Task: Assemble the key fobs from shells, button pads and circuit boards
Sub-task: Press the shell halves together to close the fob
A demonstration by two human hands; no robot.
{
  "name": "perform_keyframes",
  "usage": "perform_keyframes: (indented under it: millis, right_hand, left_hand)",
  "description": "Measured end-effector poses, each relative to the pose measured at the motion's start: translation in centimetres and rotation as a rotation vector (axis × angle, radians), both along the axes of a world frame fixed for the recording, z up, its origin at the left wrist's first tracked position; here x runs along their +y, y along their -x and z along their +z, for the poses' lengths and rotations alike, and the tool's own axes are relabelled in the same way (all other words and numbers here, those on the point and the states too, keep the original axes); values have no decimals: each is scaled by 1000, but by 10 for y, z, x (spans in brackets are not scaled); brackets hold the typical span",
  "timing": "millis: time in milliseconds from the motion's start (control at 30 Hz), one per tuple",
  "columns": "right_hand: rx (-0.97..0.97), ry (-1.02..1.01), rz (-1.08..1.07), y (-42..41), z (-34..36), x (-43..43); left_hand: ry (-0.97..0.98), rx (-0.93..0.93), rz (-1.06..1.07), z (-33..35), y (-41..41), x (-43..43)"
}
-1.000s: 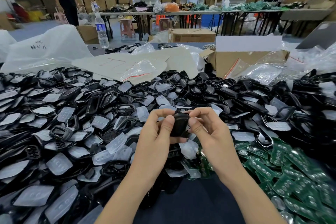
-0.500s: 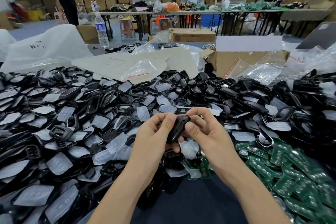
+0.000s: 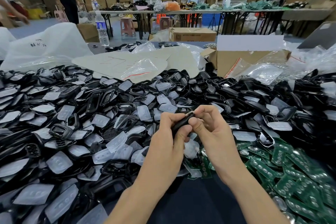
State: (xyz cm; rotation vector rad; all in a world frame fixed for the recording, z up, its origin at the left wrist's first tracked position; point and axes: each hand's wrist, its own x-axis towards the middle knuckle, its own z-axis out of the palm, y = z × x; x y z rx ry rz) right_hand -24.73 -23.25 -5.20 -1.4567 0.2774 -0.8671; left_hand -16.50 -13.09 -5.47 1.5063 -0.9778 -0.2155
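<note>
Both hands, left hand (image 3: 168, 133) and right hand (image 3: 211, 129), pinch a black key fob (image 3: 181, 123) above heaped shells (image 3: 112, 96) and green circuit boards (image 3: 291, 165).

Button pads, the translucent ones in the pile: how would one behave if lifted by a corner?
Probably floppy: this button pad looks thin, and it curves over the black shells beneath. Likely very light, being a small translucent sheet. Unlikely to roll; lying flat, it would rather slide or drape.

Ink scrawl on the white bag (image 3: 39, 44), far up-left of the grip (image 3: 181, 129), ends in what looks like 96; bottle label (image 3: 100, 25) and box (image 3: 192, 35) print unreadable.
</note>
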Motion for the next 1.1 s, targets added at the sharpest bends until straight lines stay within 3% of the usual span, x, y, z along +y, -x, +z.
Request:
perform_keyframes:
  millis: [167, 333, 400, 567, 900, 1100]
  right_hand:
    - [38, 131, -114, 0, -1, 1]
    - [96, 374, -277, 1, -2, 6]
    - [99, 533, -367, 0, -3, 9]
    - [127, 669, -435, 1, -7, 10]
    - [274, 696, -475, -3, -14, 8]
    - [325, 690, -452, -8, -21, 5]
  left_hand:
    - [28, -44, 112, 2, -7, 0]
    - [-39, -420, 263, -1, -14, 4]
    - [-35, -485, 302, -1, -16, 4]
    - [-26, -647, 343, -3, -18, 3]
    - [-184, -695, 307, -6, -23, 3]
    - [-243, -603, 279, -8, -26, 1]
